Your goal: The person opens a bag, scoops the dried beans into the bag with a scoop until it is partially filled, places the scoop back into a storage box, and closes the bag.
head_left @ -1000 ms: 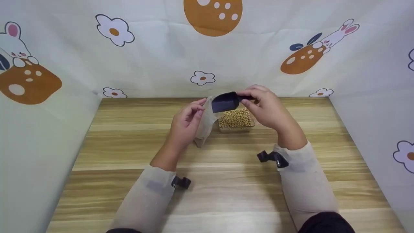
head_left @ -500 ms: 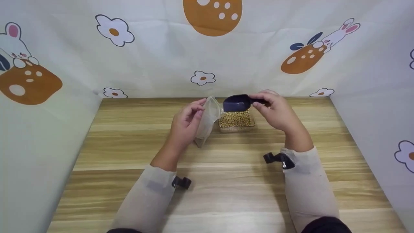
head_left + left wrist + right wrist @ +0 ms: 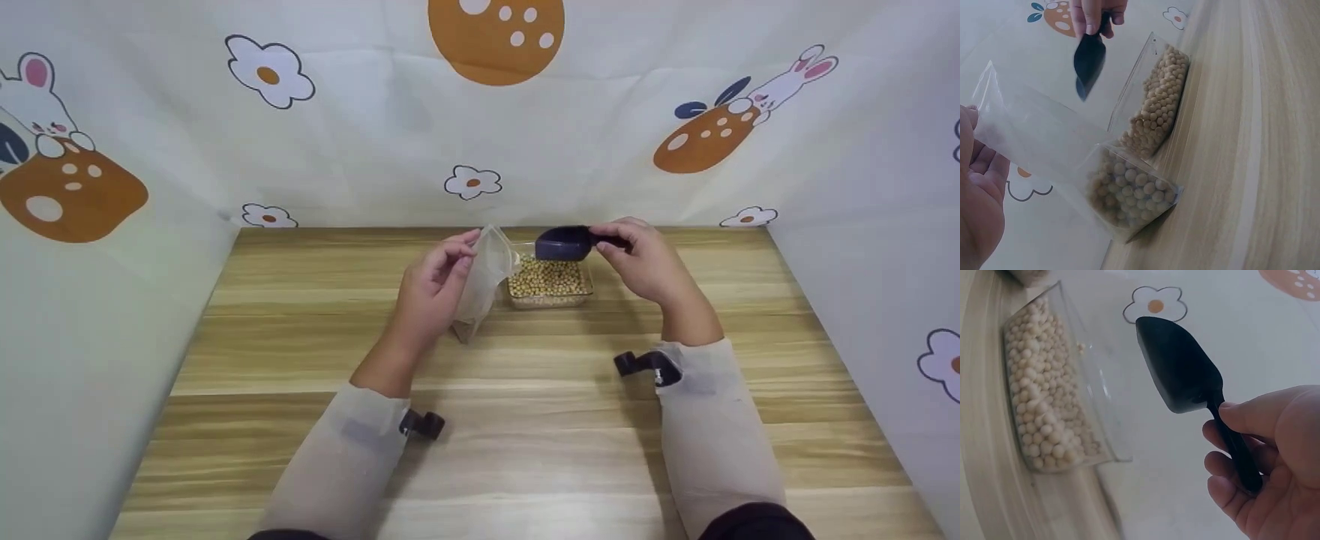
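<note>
My left hand [image 3: 433,289] pinches the top edge of a translucent plastic bag [image 3: 1044,124], keeping its mouth spread. Soybeans [image 3: 1131,194] fill the bottom of the bag, which stands on the table. In my right hand [image 3: 637,259] is the handle of a small black scoop [image 3: 1179,365]; its bowl looks empty in the right wrist view. The scoop hovers over a clear rectangular container [image 3: 551,300] of soybeans [image 3: 1044,394], just right of the bag. Part of the container's back rim is hidden behind the scoop in the head view.
The wood-grain table [image 3: 510,420] runs up to a pale cloth wall [image 3: 375,135] printed with rabbits and flowers, close behind the container. Similar cloth rises at both sides. A small black camera mount [image 3: 424,424] sticks out from the left wrist, another mount [image 3: 645,367] from the right.
The scoop has left the bag's mouth and moved right, then slightly down, over the container. My left hand and the bag have stayed in place.
</note>
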`<state>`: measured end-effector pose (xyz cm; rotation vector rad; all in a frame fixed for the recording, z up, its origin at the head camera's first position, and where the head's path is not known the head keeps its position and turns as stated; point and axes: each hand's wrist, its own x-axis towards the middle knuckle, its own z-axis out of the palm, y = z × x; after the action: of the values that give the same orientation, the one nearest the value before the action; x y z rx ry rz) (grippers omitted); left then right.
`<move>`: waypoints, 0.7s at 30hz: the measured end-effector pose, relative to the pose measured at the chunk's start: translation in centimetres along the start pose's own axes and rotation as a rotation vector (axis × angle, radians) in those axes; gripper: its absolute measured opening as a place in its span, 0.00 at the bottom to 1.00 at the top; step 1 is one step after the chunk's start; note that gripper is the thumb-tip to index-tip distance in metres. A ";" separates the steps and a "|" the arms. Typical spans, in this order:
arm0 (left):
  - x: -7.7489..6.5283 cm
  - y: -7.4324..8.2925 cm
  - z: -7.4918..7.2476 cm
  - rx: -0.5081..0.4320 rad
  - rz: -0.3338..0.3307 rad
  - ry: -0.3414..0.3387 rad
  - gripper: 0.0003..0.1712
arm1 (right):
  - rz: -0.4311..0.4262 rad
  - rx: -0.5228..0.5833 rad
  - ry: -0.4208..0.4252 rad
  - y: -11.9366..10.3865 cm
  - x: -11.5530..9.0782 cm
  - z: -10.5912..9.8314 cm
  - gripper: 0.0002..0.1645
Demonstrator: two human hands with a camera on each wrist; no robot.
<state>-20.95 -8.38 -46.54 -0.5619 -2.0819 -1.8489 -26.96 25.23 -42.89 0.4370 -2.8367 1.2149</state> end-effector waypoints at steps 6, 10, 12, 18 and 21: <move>0.1 0.0 0.0 0.019 -0.005 -0.003 0.13 | 0.005 -0.071 -0.014 1.1 0.3 0.4 0.19; 0.0 0.0 0.0 0.022 -0.014 -0.004 0.14 | -0.003 -0.111 -0.026 1.3 0.4 0.6 0.19; 0.0 0.0 0.0 0.018 -0.016 -0.004 0.13 | -0.004 -0.128 -0.030 1.2 0.4 0.7 0.19; 0.1 0.0 0.0 0.008 -0.014 -0.001 0.12 | 0.008 -0.174 -0.064 1.0 0.5 1.0 0.18; 0.1 0.0 0.0 0.011 -0.013 0.000 0.12 | 0.018 -0.189 -0.076 1.1 0.4 1.0 0.19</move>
<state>-21.03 -8.39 -46.49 -0.5466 -2.0992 -1.8438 -27.57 25.12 -44.28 0.4590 -2.9885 0.9402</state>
